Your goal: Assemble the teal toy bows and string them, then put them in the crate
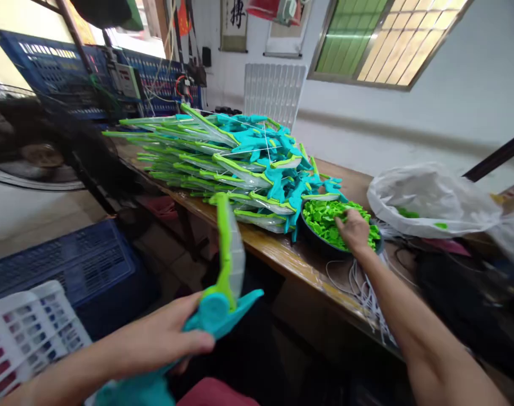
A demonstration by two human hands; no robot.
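Observation:
My left hand (pixel 176 332) is closed around the teal body of a plastic toy bow (pixel 215 310). Its lime-green limb with a clear panel points upward, slightly blurred, and its lower teal end drops towards my lap. Over on the right, my right hand (pixel 353 230) reaches into a dark round bowl (pixel 320 246) heaped with small bright green plastic pieces (pixel 322 217). Its fingers are curled in a pinch among the pieces, and the exact piece between them is partly hidden. Beside the bowl lies a large stack of similar teal-and-green toy bows (pixel 248 163), some strung with white cord.
A wooden table (pixel 299 268) carries the stack and bowl. White cords (pixel 367 293) hang over its front edge. An open white plastic bag (pixel 430 217) stands at right. Blue crates (pixel 88 265) and a white basket (pixel 41 327) are at lower left, a fan (pixel 41 152) behind.

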